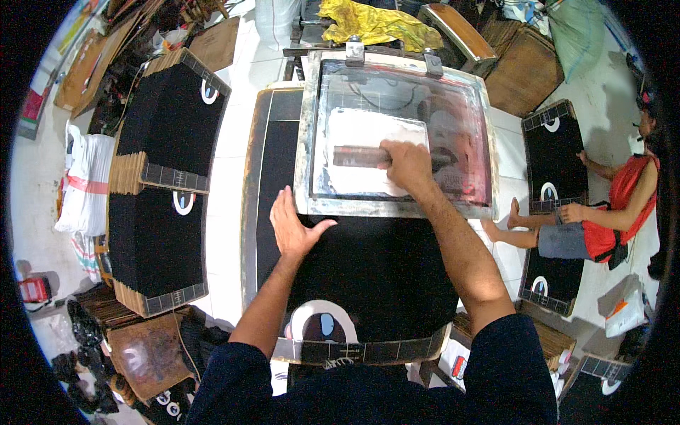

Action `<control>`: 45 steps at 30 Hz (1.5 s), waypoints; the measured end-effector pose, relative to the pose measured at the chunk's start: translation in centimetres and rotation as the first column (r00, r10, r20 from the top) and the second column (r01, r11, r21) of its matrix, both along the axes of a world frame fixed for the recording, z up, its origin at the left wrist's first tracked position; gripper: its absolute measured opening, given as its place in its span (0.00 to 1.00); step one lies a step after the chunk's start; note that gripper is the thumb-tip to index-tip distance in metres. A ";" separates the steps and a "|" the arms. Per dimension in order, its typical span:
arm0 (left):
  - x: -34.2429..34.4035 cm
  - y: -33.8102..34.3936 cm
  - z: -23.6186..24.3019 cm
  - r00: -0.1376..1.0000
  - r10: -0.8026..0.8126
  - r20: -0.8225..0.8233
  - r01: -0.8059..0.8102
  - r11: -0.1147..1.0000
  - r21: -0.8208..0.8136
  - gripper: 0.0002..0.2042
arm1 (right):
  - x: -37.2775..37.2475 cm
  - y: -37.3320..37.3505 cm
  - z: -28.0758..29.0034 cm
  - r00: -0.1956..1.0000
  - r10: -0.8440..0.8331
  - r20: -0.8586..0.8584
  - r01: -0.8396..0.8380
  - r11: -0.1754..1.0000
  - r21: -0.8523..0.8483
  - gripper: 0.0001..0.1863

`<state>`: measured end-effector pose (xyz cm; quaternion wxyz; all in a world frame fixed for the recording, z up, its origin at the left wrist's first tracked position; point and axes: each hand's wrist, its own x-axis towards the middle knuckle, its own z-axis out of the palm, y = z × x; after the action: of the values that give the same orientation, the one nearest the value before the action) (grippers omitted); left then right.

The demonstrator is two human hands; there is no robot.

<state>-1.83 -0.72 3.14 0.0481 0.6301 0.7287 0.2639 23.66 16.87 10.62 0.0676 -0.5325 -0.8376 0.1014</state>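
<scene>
A screen-printing frame (397, 207) with a whitish, paint-stained rim lies over the far part of a black fabric panel (368, 262). My right hand (409, 164) is closed round one end of a squeegee (354, 156), which rests across a white ink patch (379, 126) on the mesh. Fingers stretched and thumb apart, my left hand (294, 230) is by the frame's near left corner, over the black panel. It holds nothing; whether it touches the frame or the panel, I cannot tell. A white ring-shaped print with a blue spot (326, 324) shows at the panel's near edge.
Two clamps (355, 53) hold the frame's far edge, with a yellow cloth (382, 25) beyond. Stacks of black printed panels (166, 120) stand on the left. On the right, a person in red (627, 205) sits on the floor beside more black panels (556, 159).
</scene>
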 end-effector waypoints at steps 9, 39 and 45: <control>0.1 0.2 -0.8 0.999 -0.021 -0.047 0.023 0.999 0.045 0.62 | -2.4 11.7 -3.6 0.994 -0.079 0.071 0.057 0.959 0.279 0.17; 0.3 0.8 -0.7 0.999 0.006 -0.051 -0.007 1.000 -0.029 0.59 | -0.8 -4.5 -1.5 0.995 -0.077 0.066 0.061 0.974 0.219 0.10; 0.1 0.8 -1.3 0.999 -0.034 0.004 0.033 0.998 0.044 0.60 | -0.6 -7.1 -1.7 0.997 -0.070 -0.023 0.073 0.959 0.274 0.12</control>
<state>-1.70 0.06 1.84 0.0403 0.6425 0.7119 0.2806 23.02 9.77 8.96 0.1498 -0.5473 -0.8233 -0.0147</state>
